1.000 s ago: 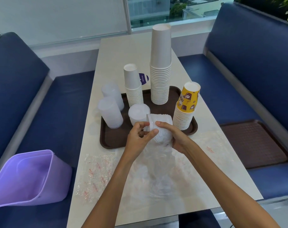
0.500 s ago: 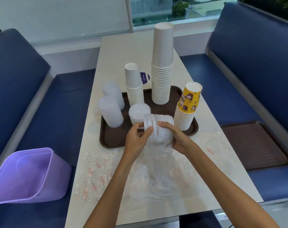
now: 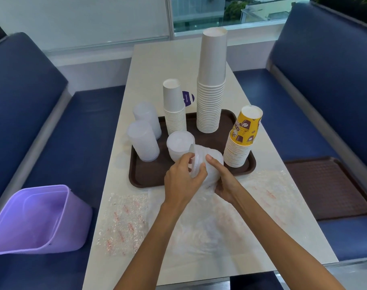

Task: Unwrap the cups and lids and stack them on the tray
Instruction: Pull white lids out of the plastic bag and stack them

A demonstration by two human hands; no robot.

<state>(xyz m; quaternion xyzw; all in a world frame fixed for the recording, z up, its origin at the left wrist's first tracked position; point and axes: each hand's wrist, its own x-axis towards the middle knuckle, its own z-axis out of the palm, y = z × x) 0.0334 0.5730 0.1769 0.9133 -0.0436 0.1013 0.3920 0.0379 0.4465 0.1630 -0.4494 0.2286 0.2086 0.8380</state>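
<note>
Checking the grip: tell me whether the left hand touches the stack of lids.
Touching. In the head view the left hand curls its fingers round the stack of lids at its rim.

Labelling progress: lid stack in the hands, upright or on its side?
On its side: left hand and right hand hold the lid stack horizontally above the tray, wrap hanging below.

A pale bench [image 3: 157,65] runs between two blue padded seats. On the left seat [image 3: 84,114] a lilac plastic bin [image 3: 38,220] lies tipped, its mouth facing up. On the right seat [image 3: 283,105] lies a spare brown tray [image 3: 325,185]. A purple sticker [image 3: 188,98] sits on the bench. Behind is a window [image 3: 230,11].
</note>
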